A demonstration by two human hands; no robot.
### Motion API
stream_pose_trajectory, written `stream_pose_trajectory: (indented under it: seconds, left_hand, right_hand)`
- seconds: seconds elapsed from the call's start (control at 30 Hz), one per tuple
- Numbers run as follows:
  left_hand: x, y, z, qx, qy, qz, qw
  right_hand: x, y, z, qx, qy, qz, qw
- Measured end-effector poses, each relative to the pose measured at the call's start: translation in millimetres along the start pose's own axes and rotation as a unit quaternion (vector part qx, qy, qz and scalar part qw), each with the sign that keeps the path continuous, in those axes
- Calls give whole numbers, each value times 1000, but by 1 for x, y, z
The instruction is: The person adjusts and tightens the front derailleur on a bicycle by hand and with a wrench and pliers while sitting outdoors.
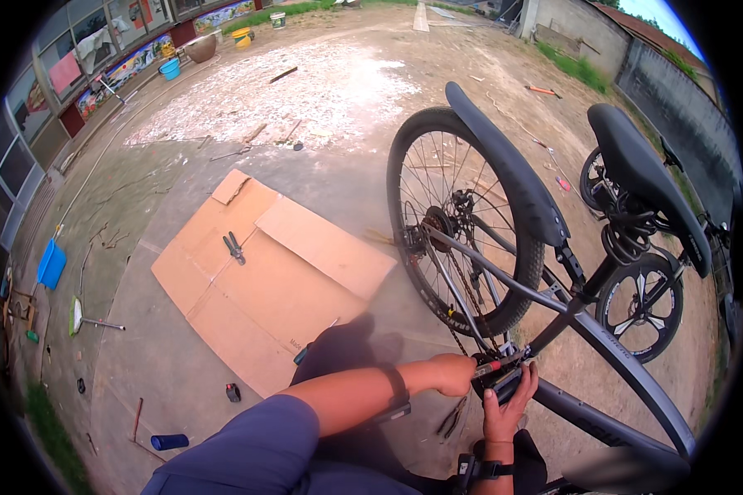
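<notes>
A dark grey bicycle frame [504, 279] stands at my right, its rear wheel [470, 223] turned away from me. My left hand [452, 374] is closed around a tool with a red and grey handle [489, 368], which reaches to the frame near the crank; its tip is hard to make out. Just below it, my right hand [508, 406] grips a black part [509, 384] beside the crank, thumb on one side and fingers on the other. The chain [461, 340] runs from the rear hub down toward both hands.
Dark-handled pliers [234, 247] lie on a flattened cardboard sheet [223, 297]. More pliers [451, 419] are on the ground below my hands. A blue cylinder [169, 442] lies at lower left. A black saddle [640, 169] juts over the right side, with another bicycle wheel [641, 307] behind.
</notes>
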State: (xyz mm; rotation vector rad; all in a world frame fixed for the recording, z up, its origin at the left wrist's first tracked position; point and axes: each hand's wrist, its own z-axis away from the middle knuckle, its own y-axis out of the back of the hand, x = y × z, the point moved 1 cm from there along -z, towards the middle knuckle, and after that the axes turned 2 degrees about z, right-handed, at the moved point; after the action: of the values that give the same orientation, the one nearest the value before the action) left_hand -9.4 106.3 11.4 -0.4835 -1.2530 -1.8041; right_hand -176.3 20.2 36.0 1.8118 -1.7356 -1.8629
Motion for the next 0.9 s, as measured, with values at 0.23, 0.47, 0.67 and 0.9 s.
stream_pose_trajectory:
  seconds: [0.23,0.47,0.67,0.9]
  left_hand:
    - [-1,0,-1,-7,3,-5,1000]
    - [-2,-2,-3,-9,4,-1,1000]
    - [-2,0,-3,-11,3,1,1000]
    - [0,-2,0,31,-2,10,999]
  right_hand:
    - [1,0,0,3,2,0,1000]
    - [2,-2,1,7,-2,-5,1000]
    - [8,-2,1,4,0,-3,1000]
    - [7,-2,1,10,1,-6,1000]
